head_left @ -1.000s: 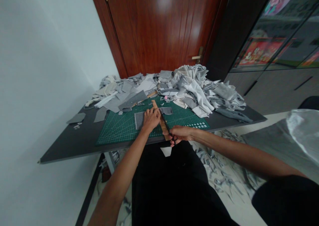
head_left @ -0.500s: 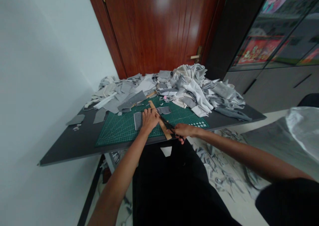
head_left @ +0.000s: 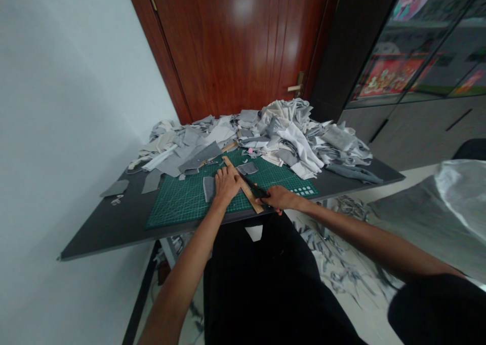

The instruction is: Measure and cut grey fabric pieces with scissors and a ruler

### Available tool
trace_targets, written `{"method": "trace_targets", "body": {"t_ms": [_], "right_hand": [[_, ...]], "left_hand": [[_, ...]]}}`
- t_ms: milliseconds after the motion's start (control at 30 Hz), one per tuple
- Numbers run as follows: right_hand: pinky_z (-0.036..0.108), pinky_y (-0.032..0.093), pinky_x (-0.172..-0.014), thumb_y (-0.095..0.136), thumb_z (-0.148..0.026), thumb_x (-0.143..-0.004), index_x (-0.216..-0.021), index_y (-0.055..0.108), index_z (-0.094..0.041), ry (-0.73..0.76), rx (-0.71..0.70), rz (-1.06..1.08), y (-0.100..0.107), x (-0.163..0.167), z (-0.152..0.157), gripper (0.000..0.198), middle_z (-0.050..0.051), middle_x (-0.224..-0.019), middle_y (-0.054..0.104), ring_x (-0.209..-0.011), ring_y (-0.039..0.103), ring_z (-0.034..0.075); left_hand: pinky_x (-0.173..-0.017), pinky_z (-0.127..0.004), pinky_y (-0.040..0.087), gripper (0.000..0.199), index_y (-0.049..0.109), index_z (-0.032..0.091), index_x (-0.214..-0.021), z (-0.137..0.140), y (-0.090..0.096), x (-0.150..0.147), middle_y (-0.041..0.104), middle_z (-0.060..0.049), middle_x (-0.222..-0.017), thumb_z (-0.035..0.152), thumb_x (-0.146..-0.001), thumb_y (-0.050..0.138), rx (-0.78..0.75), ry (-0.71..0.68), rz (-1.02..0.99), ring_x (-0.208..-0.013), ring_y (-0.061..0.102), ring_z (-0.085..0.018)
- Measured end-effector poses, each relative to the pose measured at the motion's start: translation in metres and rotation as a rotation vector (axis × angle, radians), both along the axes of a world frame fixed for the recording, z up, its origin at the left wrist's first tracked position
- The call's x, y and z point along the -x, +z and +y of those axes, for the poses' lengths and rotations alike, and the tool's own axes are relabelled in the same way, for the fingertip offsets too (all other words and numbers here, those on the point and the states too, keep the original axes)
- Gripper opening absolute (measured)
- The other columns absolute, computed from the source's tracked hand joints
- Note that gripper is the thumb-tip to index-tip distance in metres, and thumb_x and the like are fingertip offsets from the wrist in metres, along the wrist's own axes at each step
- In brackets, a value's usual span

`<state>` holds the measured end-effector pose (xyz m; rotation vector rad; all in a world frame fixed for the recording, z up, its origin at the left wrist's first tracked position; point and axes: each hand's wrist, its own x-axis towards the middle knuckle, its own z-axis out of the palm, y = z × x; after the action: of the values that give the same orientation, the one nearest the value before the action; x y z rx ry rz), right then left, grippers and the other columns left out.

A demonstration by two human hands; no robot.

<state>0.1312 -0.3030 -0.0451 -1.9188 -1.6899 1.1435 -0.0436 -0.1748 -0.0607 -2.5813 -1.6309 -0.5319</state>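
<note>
My left hand (head_left: 228, 182) lies palm down on a grey fabric piece (head_left: 208, 189), its fingers stretched forward and pressing beside a wooden ruler (head_left: 248, 194). Part of that piece is hidden under the hand. Dark scissors (head_left: 256, 189) are gripped in my right hand (head_left: 280, 198), near the table's front edge. Their blades point forward and left along the ruler's right side; I cannot tell how far apart they are. Just beyond the blades, a smaller grey fabric piece (head_left: 247, 168) rests on the green cutting mat (head_left: 178, 203).
Heaps of grey and white fabric scraps (head_left: 288, 127) cover the back of the dark table (head_left: 110, 223). A pink item (head_left: 250, 151) sits by the heap. Scraps (head_left: 337, 269) litter the floor at right, near a large whitish bag (head_left: 429, 198). A wooden door (head_left: 235, 46) stands behind.
The view has shifted slightly. My right hand's fingers have drawn closer together around the scissor handles. My left hand stays pressed down in about the same place.
</note>
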Motion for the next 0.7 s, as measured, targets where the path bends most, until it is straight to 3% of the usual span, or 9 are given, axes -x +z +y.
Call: {"method": "trace_targets", "body": {"t_ms": [233, 400, 567, 700], "right_hand": [[0.023, 0.041, -0.038, 0.073, -0.069, -0.084, -0.053, 0.047, -0.023, -0.056, 0.024, 0.008, 0.006, 0.0, -0.002, 0.06, 0.001, -0.04, 0.055, -0.036, 0.057, 0.015], [0.021, 0.045, -0.044, 0.073, -0.074, -0.081, -0.062, 0.047, -0.02, -0.06, 0.089, 0.361, 0.01, -0.008, -0.002, 0.063, -0.004, -0.047, 0.05, -0.04, 0.046, 0.007], [0.023, 0.052, -0.05, 0.072, -0.07, -0.085, -0.076, 0.044, -0.022, -0.098, 0.234, 0.642, 0.015, -0.017, -0.002, 0.056, -0.01, -0.053, 0.041, -0.041, 0.038, 0.006], [0.026, 0.055, -0.054, 0.068, -0.076, -0.085, -0.081, 0.045, -0.022, -0.082, 0.35, 0.722, 0.017, -0.025, -0.001, 0.059, -0.011, -0.054, 0.04, -0.042, 0.037, 0.007]], "left_hand": [[-0.104, -0.044, 0.046, 0.054, 0.053, 0.006, -0.14, 0.012, -0.001, 0.003, 0.068, -0.022, -0.126, 0.034, -0.095, 0.055, 0.081, 0.022, -0.129, -0.122, 0.062, -0.036], [-0.1, -0.038, 0.051, 0.055, 0.053, 0.012, -0.145, 0.022, -0.003, 0.007, 0.074, -0.016, -0.124, 0.029, -0.093, 0.06, 0.132, -0.017, -0.243, -0.116, 0.069, -0.031], [-0.088, -0.029, 0.054, 0.062, 0.043, 0.009, -0.154, 0.029, -0.004, 0.009, 0.078, -0.009, -0.103, 0.023, -0.095, 0.057, 0.163, -0.052, -0.34, -0.097, 0.075, -0.022], [-0.096, -0.034, 0.053, 0.059, 0.045, 0.007, -0.153, 0.028, -0.007, 0.005, 0.076, -0.015, -0.116, 0.025, -0.097, 0.053, 0.163, -0.05, -0.351, -0.109, 0.073, -0.027]]}}
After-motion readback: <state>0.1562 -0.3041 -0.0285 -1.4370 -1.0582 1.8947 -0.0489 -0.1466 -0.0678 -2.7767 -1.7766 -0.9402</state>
